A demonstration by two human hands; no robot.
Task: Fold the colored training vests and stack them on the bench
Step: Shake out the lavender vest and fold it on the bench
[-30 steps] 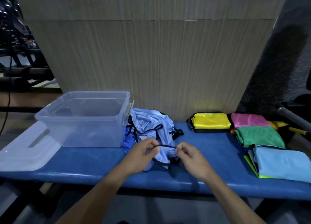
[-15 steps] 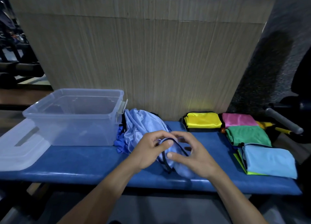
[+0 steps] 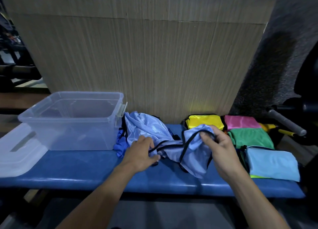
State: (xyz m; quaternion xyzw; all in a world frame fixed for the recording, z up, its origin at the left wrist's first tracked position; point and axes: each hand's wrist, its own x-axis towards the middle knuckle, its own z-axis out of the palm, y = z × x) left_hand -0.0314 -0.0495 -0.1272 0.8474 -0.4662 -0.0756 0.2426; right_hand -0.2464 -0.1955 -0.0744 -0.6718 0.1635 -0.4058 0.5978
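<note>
A crumpled light-blue vest (image 3: 192,148) with black trim is stretched between my hands above the blue bench (image 3: 82,170). My left hand (image 3: 141,153) grips its bunched left end. My right hand (image 3: 218,148) pinches the black-edged fabric, lifted to the right. More light-blue vest fabric (image 3: 146,127) lies heaped behind, with a darker blue vest (image 3: 121,142) under it. Folded vests sit at the right: yellow (image 3: 204,122), pink (image 3: 240,122), green (image 3: 251,137) and a light-blue one (image 3: 271,163) on a lime-yellow one.
A clear plastic tub (image 3: 72,120) stands on the bench's left part, its lid (image 3: 19,149) lying beside it at the far left. A wood-grain panel (image 3: 137,60) backs the bench. A grey-handled bar (image 3: 285,122) sticks out at the right.
My hands have spread apart; the right hand has pulled the light-blue vest to the right and up out of the heap, while the left hand keeps hold of the other end.
</note>
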